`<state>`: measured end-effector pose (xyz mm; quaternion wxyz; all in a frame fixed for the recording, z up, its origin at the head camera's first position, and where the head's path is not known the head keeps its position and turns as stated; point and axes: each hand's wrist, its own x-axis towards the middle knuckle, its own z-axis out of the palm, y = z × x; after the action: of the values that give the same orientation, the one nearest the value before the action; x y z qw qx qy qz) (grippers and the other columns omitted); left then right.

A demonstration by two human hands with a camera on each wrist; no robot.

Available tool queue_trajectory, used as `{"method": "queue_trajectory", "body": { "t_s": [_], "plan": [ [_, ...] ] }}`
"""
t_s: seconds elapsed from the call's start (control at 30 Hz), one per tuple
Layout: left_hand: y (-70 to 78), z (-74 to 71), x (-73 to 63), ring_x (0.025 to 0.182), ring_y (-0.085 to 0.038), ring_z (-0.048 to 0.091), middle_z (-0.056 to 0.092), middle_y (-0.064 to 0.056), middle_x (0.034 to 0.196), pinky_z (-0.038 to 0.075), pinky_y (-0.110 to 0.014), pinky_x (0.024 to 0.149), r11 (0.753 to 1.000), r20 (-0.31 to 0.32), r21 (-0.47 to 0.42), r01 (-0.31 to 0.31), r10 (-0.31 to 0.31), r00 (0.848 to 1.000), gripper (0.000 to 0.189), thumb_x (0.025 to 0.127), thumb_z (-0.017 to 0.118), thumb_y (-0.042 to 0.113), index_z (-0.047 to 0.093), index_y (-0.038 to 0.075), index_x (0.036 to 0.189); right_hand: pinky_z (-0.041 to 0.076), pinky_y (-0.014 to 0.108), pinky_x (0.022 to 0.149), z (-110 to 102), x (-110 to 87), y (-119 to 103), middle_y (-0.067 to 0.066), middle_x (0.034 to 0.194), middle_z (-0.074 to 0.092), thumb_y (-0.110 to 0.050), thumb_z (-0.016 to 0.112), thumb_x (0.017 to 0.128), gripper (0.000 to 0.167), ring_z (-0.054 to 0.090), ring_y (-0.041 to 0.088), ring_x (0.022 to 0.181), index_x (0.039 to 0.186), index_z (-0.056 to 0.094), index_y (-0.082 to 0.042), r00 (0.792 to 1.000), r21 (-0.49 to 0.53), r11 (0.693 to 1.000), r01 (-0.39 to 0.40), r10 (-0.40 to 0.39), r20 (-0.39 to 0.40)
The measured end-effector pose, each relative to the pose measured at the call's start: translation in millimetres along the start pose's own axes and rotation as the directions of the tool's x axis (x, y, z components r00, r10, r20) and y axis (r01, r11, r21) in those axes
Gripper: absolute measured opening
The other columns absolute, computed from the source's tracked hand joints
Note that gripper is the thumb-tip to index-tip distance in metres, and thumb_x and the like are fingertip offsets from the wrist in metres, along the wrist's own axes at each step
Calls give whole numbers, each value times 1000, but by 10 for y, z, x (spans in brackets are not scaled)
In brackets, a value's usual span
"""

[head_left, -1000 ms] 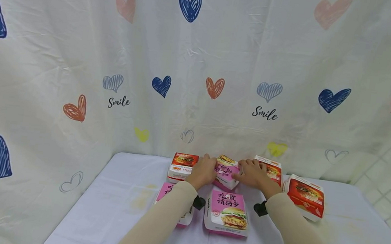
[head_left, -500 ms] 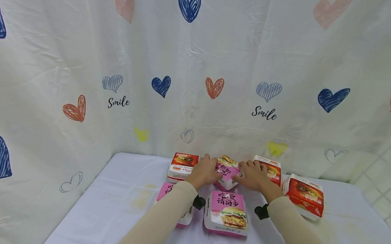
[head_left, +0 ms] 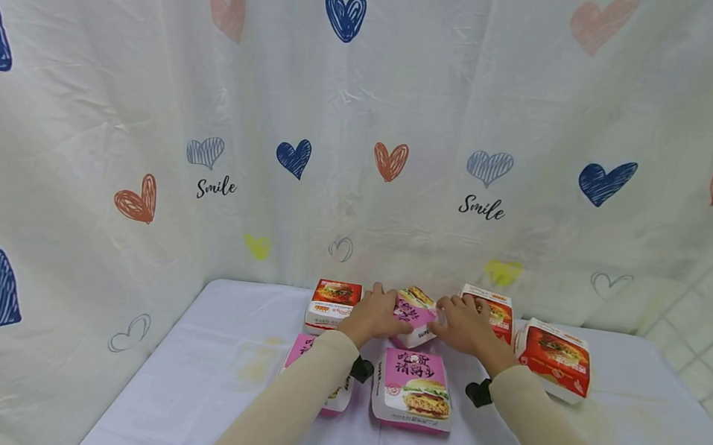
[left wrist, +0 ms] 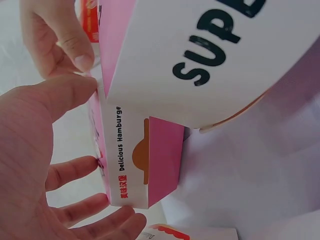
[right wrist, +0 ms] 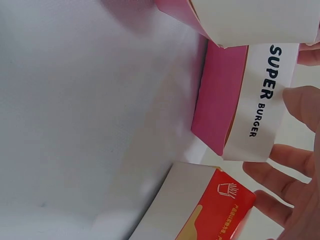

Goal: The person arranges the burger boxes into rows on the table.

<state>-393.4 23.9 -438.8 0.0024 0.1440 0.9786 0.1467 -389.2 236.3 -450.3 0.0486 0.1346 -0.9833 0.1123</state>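
At the back of the table, both hands hold a pink and white burger box (head_left: 416,307), which sits turned at an angle. My left hand (head_left: 374,315) is on its left side, the thumb at the near corner; in the left wrist view, bent fingertips rest along the edge of the box (left wrist: 125,160). My right hand (head_left: 466,326) is on the right side. The right wrist view has its thumb on the face lettered "SUPER BURGER" and fingers behind the edge. Just in front lies another pink burger box (head_left: 416,388). A third pink box (head_left: 339,395) is partly hidden under the left forearm.
A red and white burger box (head_left: 334,304) stands left of the left hand. Behind the right hand is another red box (head_left: 499,313), with a further red box (head_left: 556,358) to its right. White cloth covers the table (head_left: 211,354); a heart-print curtain (head_left: 331,212) hangs behind.
The held box has turned slightly, and its near corner has shifted a little to the right. My left thumb reaches further across the near side; my right hand has moved slightly right.
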Motion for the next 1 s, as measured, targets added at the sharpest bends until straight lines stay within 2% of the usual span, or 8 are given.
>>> {"method": "queue_trajectory", "body": {
  "t_s": [0.23, 0.53, 0.83, 0.9, 1.0],
  "plan": [
    [-34, -12, 23, 114, -26, 57, 50, -11, 131, 53, -40, 98, 1000, 30, -4, -21, 21, 999, 66, 87, 72, 56, 58, 14, 136, 15, 71, 114, 28, -6, -4, 19, 137, 63, -39, 66, 97, 45, 44, 44, 133, 128, 63, -7, 999, -7, 1000, -6, 5, -53],
    [-51, -36, 17, 101, -19, 56, 50, -9, 126, 53, -36, 89, 998, 54, -61, -11, 14, 998, 64, 88, 75, 49, 59, 15, 139, 18, 70, 115, 65, -37, 5, 16, 129, 68, -38, 67, 97, 43, 50, 42, 128, 127, 65, -8, 995, -55, 998, 9, -14, -101],
    [-65, -64, -31, 104, -21, 57, 52, -11, 131, 53, -40, 93, 992, 62, -124, -21, 29, 998, 58, 89, 76, 39, 60, 14, 139, 19, 69, 114, 35, -72, -42, 11, 116, 70, -38, 71, 95, 35, 53, 39, 120, 113, 65, -9, 994, -25, 999, 19, -22, -108],
    [-66, -68, -39, 106, -22, 58, 52, -11, 133, 53, -40, 94, 991, 61, -132, -22, 31, 998, 59, 90, 76, 38, 59, 15, 140, 20, 69, 112, 9, -70, -48, 11, 115, 70, -37, 72, 95, 37, 53, 40, 119, 117, 65, -8, 994, -8, 1000, 27, -28, -105],
    [-64, -75, -50, 108, -23, 58, 53, -12, 134, 54, -41, 95, 988, 54, -154, -25, 34, 998, 62, 89, 77, 36, 55, 15, 144, 19, 70, 113, -42, -46, -49, 15, 124, 67, -37, 71, 95, 49, 49, 43, 126, 131, 61, -5, 996, 39, 999, 24, -21, -81]
  ]
}}
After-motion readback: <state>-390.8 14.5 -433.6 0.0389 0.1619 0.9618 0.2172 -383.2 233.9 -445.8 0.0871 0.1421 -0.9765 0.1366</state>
